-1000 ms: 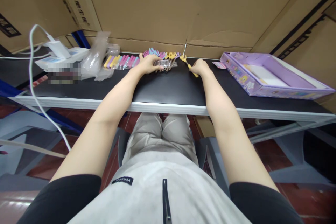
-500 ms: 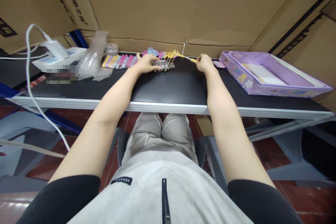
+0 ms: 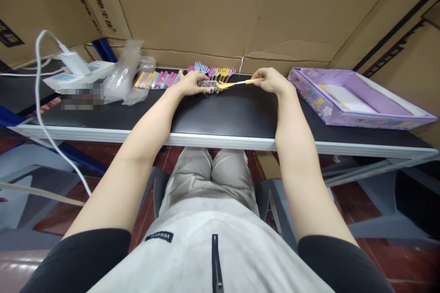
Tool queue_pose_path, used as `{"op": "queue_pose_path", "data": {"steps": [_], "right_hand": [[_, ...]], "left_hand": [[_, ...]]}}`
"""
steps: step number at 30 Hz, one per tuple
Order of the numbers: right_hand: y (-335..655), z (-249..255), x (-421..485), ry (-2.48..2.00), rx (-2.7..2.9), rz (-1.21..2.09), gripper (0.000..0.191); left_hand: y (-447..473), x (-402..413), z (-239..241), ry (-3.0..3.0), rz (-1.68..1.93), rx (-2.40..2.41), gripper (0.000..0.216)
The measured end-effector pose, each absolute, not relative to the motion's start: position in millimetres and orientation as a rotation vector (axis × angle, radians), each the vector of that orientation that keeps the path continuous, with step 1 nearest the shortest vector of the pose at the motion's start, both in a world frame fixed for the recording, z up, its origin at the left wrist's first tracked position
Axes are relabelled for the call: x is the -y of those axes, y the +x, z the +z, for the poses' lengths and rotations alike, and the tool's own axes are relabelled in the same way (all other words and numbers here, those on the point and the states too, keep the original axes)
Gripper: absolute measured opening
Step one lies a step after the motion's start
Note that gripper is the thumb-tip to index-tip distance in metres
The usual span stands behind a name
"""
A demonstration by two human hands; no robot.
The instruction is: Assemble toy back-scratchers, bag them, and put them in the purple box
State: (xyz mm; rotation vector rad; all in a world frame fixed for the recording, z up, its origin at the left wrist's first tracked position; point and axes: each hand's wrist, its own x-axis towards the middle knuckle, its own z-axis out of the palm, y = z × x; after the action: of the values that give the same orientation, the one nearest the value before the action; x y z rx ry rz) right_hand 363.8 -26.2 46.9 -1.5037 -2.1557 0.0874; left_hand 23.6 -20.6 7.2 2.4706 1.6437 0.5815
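My right hand [image 3: 274, 81] pinches the yellow handle of a back scratcher [image 3: 253, 81]. Its thin metal rod and yellow claw head point left, towards my left hand [image 3: 190, 84]. That hand is closed over a row of back scratchers, whose pink, blue and yellow claw heads [image 3: 223, 72] show beyond the fingers. Coloured handles [image 3: 158, 79] stick out to the left of the hand. Between thumb and fingers lies some clear plastic [image 3: 209, 84] with small metal ends below it; the fingers hide the middle of the row.
A purple open box [image 3: 374, 121] with printed sides stands at the right of the black table [image 3: 220, 116]. At left lie crumpled clear plastic bags [image 3: 122, 75] and a white power strip [image 3: 98, 71] with a charger and cable. Cardboard [image 3: 220, 13] walls the back.
The yellow back scratcher in my right hand has swung its claw head down and left, out of line with the other heads. My right hand has shifted slightly. My left hand stays put.
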Motion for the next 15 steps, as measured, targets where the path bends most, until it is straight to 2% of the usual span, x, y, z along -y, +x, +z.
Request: {"op": "queue_pose_path", "data": {"steps": [15], "right_hand": [[348,44,10,-1.477,2.191,0.281,0.029]], "left_hand": [[30,25,7,2.486,0.556,-1.644,0.057]]}}
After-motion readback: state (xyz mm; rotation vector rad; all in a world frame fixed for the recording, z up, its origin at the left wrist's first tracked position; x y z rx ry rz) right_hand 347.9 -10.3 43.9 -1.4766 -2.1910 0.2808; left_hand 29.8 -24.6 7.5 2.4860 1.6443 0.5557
